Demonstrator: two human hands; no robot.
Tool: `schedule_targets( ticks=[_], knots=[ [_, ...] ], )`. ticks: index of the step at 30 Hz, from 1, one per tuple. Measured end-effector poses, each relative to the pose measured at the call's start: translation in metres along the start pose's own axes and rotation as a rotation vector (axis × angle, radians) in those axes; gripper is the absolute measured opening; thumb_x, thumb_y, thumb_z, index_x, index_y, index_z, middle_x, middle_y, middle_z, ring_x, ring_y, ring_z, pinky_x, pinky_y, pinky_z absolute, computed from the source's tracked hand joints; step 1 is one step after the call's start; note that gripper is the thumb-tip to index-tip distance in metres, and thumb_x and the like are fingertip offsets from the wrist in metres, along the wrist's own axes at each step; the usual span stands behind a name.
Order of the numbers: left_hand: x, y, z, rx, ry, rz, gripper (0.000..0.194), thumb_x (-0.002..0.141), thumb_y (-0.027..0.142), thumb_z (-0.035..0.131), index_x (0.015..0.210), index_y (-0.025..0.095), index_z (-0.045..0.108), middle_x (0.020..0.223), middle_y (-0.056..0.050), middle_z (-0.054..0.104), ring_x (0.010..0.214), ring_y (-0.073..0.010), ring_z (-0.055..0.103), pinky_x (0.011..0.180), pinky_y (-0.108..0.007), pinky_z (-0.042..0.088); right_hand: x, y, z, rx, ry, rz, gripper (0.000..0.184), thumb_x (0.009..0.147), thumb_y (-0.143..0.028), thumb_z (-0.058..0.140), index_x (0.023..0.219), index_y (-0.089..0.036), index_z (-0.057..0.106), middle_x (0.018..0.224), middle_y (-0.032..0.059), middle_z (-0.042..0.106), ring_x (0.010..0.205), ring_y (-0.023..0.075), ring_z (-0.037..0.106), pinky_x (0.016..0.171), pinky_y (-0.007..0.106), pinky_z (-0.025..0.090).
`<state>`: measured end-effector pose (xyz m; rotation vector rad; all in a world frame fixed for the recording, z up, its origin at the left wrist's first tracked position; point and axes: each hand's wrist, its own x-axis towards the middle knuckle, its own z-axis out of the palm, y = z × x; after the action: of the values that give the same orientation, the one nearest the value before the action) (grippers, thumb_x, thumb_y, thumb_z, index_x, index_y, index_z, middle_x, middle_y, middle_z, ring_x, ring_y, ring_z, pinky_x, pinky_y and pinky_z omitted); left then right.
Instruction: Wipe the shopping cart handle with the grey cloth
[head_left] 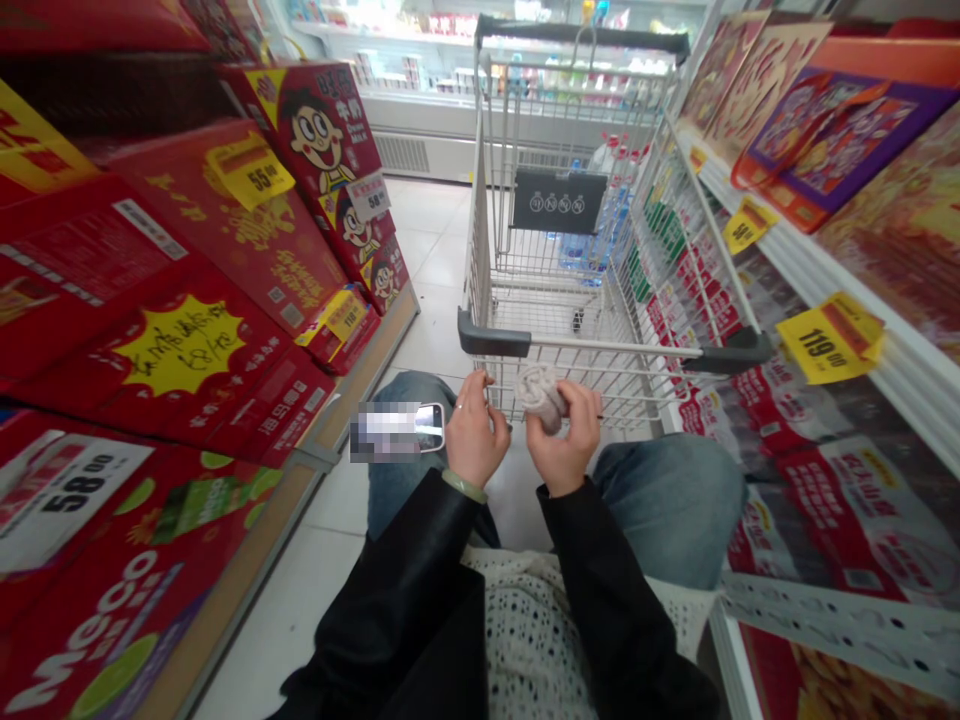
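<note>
My right hand (566,435) is wrapped round a rolled-up, light grey, fuzzy cloth (541,392), whose spiral end faces up. To the left of it, my left hand (476,430) hangs between my knees with thumb and fingers apart; nothing shows in it. A pale green bangle (463,486) circles the left wrist. On my left thigh lies a phone (430,428), its screen partly blurred out. Just beyond both hands stands a metal shopping cart (615,348) with grey plastic corners.
Stacked red boxes (247,230) with price tags line the left side. On the right, shelves (862,265) hold boxed goods and shrink-wrapped bottle packs (840,490). Large water bottles (592,245) show through the cart's wire. A lit refrigerated display (420,105) stands behind it.
</note>
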<state>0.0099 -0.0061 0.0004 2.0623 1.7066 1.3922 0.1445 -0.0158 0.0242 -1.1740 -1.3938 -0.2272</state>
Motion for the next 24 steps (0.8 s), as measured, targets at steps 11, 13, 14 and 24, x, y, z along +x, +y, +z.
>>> schedule_targets(
  ticks=[11,13,14,24],
  knots=[
    [0.003,0.006,-0.008,0.053,-0.048,0.012,0.056,0.086,0.003,0.047,0.140,0.019,0.045,0.134,-0.012,0.063,0.134,-0.0251,0.058,0.108,-0.039,0.053,0.002,0.051,-0.048,-0.253,0.178,0.158,0.032,0.078,-0.027,0.073,0.107,-0.017,0.064,0.097,0.0070,0.067,0.083,0.0188,0.060,0.078,0.036,0.052],
    [0.003,0.006,-0.007,0.042,-0.057,0.009,0.057,0.086,0.003,0.047,0.141,0.020,0.044,0.134,-0.012,0.063,0.133,-0.0250,0.058,0.107,-0.038,0.053,0.001,0.073,-0.062,-0.305,0.249,0.257,0.038,0.075,-0.030,0.076,0.108,-0.016,0.065,0.098,0.0074,0.067,0.083,0.0192,0.060,0.073,0.034,0.051],
    [0.003,0.007,-0.006,0.039,-0.057,0.009,0.057,0.086,0.003,0.048,0.140,0.020,0.044,0.134,-0.012,0.062,0.133,-0.0253,0.058,0.107,-0.039,0.053,0.001,0.082,-0.067,-0.312,0.273,0.302,0.040,0.074,-0.032,0.077,0.108,-0.015,0.065,0.098,0.0075,0.067,0.082,0.0191,0.059,0.071,0.033,0.051],
    [0.001,0.029,-0.008,0.081,-0.143,-0.008,0.045,0.089,0.007,0.047,0.133,0.016,0.046,0.128,-0.015,0.063,0.126,-0.0279,0.061,0.099,-0.041,0.057,0.004,0.108,-0.063,-0.282,0.372,0.361,0.037,0.074,-0.043,0.078,0.095,-0.019,0.059,0.090,0.0041,0.062,0.077,0.0170,0.057,0.067,0.029,0.049]
  ],
)
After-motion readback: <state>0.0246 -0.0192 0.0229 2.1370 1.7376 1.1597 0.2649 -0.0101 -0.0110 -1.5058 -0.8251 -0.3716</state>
